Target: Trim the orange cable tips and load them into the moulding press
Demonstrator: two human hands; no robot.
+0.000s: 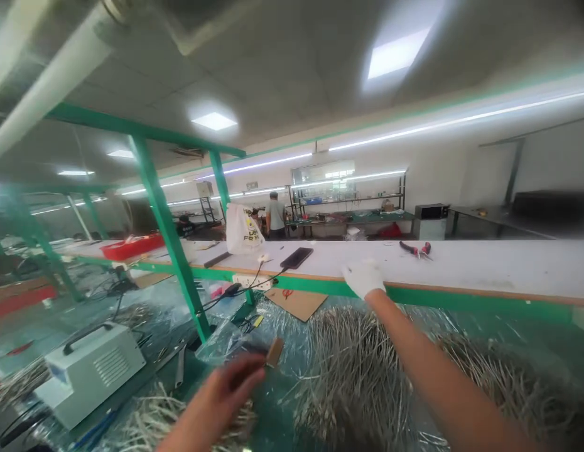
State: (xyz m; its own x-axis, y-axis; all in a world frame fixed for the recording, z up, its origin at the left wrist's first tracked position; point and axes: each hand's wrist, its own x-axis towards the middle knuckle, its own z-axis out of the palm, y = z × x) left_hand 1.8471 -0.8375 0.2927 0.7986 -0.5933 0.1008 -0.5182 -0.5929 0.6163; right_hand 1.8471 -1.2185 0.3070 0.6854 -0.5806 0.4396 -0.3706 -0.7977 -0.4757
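Note:
My left hand (226, 392) is bare and low in the view, fingers pinched on a small brown flat piece (274, 351). My right hand (363, 277) wears a white glove and reaches forward onto the front edge of the white shelf (485, 263); its fingers are blurred and hidden. Below my right arm lies a big heap of grey wires (353, 370) on clear plastic over the green bench. A black phone (296, 257) on a cable lies on the shelf left of my right hand.
Red-handled pliers (417, 249) and a white printed bag (243, 230) sit on the shelf, a red tray (132, 247) farther left. A white box machine with a handle (91, 370) stands lower left. Green frame posts (172, 242) rise ahead. A person stands at a far bench (275, 215).

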